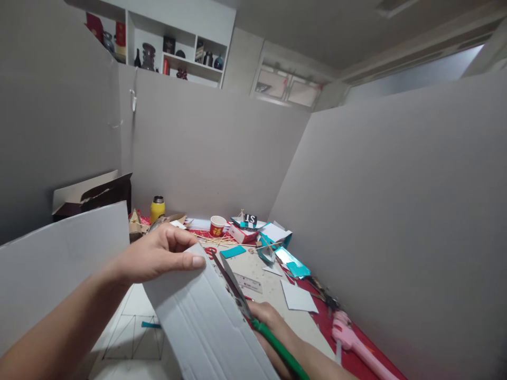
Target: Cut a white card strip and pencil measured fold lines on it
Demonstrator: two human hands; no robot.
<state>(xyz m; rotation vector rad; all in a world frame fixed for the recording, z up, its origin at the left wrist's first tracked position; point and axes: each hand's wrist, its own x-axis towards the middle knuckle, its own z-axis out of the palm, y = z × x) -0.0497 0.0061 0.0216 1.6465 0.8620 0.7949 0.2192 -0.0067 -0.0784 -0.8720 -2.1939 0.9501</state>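
My left hand pinches the top edge of a white cardboard sheet that tilts up in front of me, with faint pencil lines on it. My right hand is mostly hidden behind the sheet and grips green-handled scissors. The scissor blades run along the sheet's right edge, pointing away from me toward the table's middle.
A red-covered table carries a pink glue gun, white paper pieces, teal card scraps, a paper cup, wooden sticks, a yellow bottle and an open box. Grey partition walls enclose the table on all sides.
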